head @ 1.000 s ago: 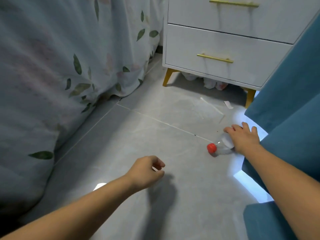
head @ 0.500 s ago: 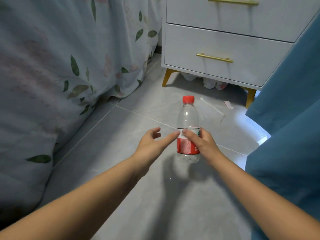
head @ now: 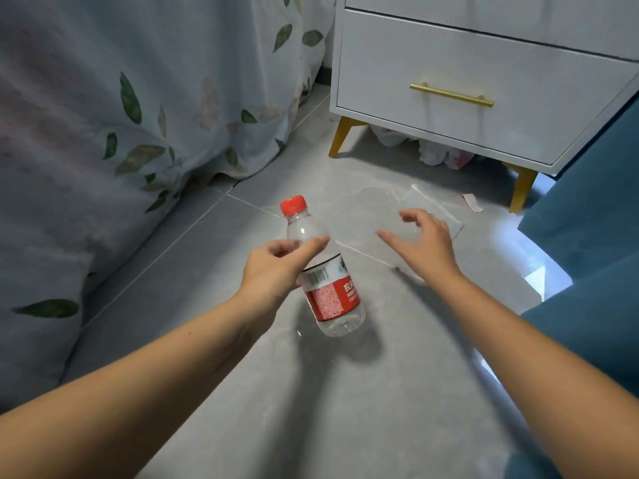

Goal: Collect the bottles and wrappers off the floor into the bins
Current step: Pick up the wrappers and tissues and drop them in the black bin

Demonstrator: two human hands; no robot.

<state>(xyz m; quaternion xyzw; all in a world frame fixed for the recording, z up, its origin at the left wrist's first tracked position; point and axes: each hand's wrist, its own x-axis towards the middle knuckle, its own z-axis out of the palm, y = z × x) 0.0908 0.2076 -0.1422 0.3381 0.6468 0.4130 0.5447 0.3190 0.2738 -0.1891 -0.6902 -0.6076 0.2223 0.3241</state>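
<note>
My left hand (head: 276,267) grips a clear plastic bottle (head: 325,281) with a red cap and a red label, held tilted above the grey floor. My right hand (head: 422,243) hovers to the right of the bottle with its fingers spread and nothing in it. Just beyond that hand a clear plastic wrapper (head: 428,209) lies flat on the tiles. A small pink scrap (head: 472,202) lies further right. Crumpled wrappers (head: 439,153) sit under the drawer unit.
A white drawer unit (head: 484,81) on gold legs stands at the back. A leaf-patterned bed cover (head: 103,115) hangs along the left. Blue fabric (head: 587,243) fills the right side. No bin is in view.
The bottle has passed from my right hand to my left hand and now tilts. My right hand has let go and moved right, toward the clear wrapper.
</note>
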